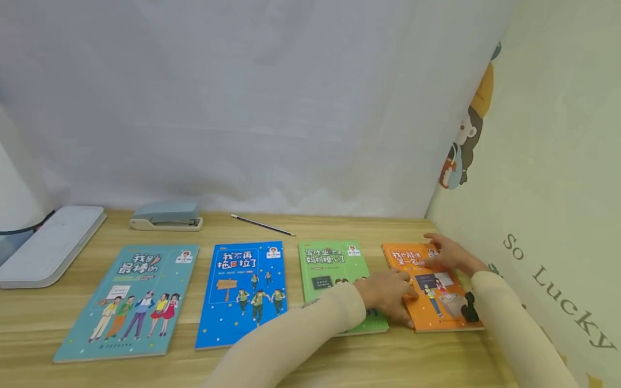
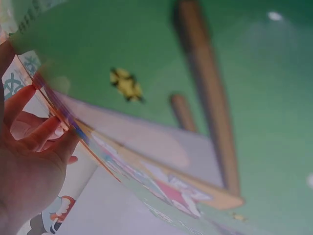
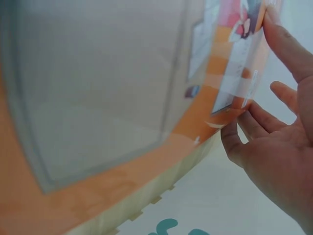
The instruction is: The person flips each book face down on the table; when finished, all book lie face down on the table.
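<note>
An orange book [image 1: 439, 310] with children on its cover lies at the right end of a row of books. My left hand [image 1: 388, 293] reaches over the lower right part of a green book [image 1: 312, 277]. Its fingertips touch the orange book's left edge, as the left wrist view shows with the green cover [image 2: 146, 44] filling much of that frame. From the other side, my right hand [image 1: 451, 254] touches the orange book's upper right part. In the right wrist view one finger rests on the orange cover [image 3: 161, 171], and other fingers [image 3: 232, 139] meet its edge.
Left of the green book lie a blue book [image 1: 218, 318] and a teal book [image 1: 92, 307]. Behind them are a stapler [image 1: 167, 215], a pencil [image 1: 262, 224] and a flat white device [image 1: 53, 248]. A wall with printed letters [image 1: 558, 291] stands close on the right.
</note>
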The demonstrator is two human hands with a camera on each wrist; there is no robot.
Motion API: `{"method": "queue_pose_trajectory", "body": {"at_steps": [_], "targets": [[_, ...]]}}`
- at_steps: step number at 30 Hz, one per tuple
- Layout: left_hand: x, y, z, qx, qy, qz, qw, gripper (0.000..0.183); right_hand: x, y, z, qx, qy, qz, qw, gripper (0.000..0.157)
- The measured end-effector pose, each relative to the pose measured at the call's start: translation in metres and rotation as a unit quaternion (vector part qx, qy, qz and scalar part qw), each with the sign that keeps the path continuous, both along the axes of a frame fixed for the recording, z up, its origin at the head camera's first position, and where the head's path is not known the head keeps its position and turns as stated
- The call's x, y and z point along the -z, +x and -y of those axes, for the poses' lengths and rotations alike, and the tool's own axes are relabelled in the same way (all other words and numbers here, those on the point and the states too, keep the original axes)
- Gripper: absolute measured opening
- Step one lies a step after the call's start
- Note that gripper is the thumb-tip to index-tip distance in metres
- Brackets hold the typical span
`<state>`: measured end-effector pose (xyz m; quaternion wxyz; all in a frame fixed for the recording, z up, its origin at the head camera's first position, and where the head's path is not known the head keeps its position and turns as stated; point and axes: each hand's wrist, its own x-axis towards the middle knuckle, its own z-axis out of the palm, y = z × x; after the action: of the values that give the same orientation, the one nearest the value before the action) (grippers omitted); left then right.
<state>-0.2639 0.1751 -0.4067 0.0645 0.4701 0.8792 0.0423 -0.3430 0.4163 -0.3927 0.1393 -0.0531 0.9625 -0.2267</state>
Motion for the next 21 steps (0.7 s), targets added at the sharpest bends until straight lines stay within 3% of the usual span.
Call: {"method": "queue_pose_trajectory", "body": {"at_steps": [21], "targets": [[-0.0006,0.0053,-0.0090,-0.016,-0.023,-0.016,0.9995,0.069,-0.0025,-0.0056,0.0067,0.008,-0.021,0.009,1.000,0.097]]}}
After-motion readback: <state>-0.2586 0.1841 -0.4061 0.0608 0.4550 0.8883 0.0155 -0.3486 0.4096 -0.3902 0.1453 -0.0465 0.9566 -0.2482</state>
